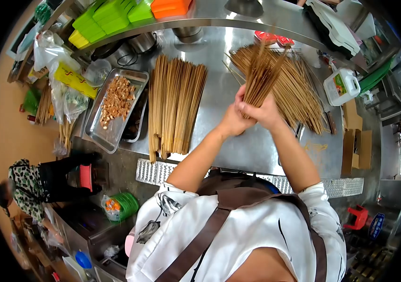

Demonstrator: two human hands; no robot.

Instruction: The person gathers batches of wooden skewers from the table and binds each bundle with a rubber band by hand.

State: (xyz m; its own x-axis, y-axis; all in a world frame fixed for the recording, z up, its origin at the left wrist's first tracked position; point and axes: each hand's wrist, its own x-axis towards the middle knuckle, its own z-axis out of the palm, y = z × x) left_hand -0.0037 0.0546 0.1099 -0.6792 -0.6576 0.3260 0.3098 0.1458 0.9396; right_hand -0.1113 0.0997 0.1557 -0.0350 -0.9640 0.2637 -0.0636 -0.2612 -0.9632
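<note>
Both of my hands are wrapped round the lower end of a bundle of thin wooden skewers [262, 75], held upright over the steel table [219, 113]. My left hand [236, 116] is closed on the bundle from the left, and my right hand [265, 110] closes on it from the right, touching the left. The bundle's tips fan out and are slightly blurred. Behind and to the right lies a wide, loose pile of skewers [299, 89]. Left of my hands, a neater row of skewers [177, 103] is laid out lengthwise.
A metal tray [98, 120] with chopped brown food stands at the table's left. Above the table's far side runs a shelf [210, 11] with green and orange containers. A white jug [341, 88] and cardboard box [355, 136] are at right. Another person [31, 183] is at lower left.
</note>
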